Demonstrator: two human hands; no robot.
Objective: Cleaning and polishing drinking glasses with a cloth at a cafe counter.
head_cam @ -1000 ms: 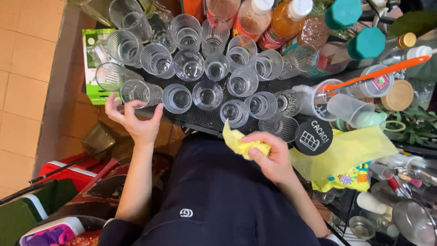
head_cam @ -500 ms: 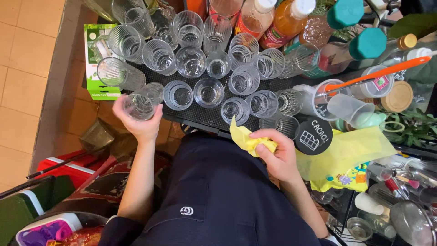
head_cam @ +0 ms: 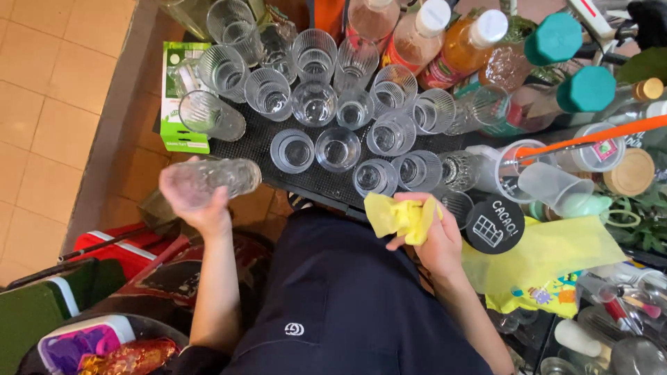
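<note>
While tilted in the left hand (head_cam: 191, 201), an empty ribbed glass (head_cam: 212, 179).

Pretty warm, even indoor light from above, with little glints on the rims of the glasses (head_cam: 326, 104) on the black mat, mostly sharp there but the ribbed glass (head_cam: 212, 180) just below-left of them is motion-smeared, and bottles above lean outward from wide-angle stretch.

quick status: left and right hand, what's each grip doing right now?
Left hand: closed around a clear ribbed glass, held on its side off the mat.
Right hand: closed on a crumpled yellow cloth.
</note>
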